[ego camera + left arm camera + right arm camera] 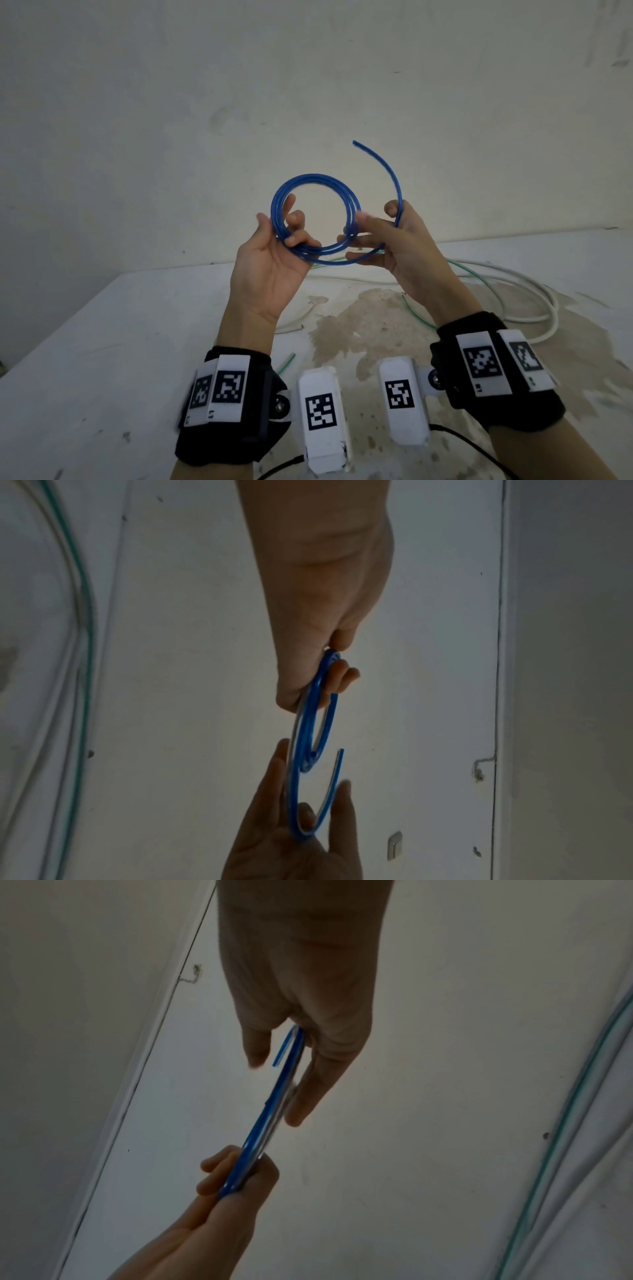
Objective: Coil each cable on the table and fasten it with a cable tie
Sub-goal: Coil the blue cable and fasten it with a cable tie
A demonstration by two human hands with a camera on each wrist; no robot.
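A blue cable (315,177) is wound into a coil of a few loops, held up in the air above the white table (102,342). My left hand (291,236) grips the coil's lower left side, with fingers curled through the ring. My right hand (376,236) holds the coil's right side; the loose tail runs between its thumb and palm and arcs up to a free end (354,142). The left wrist view shows the coil (308,737) edge-on between both hands. In the right wrist view the cable (274,1110) sits between the thumb and fingers. No cable tie is in view.
A thick white cable (553,308) lies in loose loops on the table's right side, with a thin green wire (486,282) across it. A short green wire end (287,363) pokes out near my left wrist. A brown stain (359,318) marks the table's middle. A plain wall stands behind.
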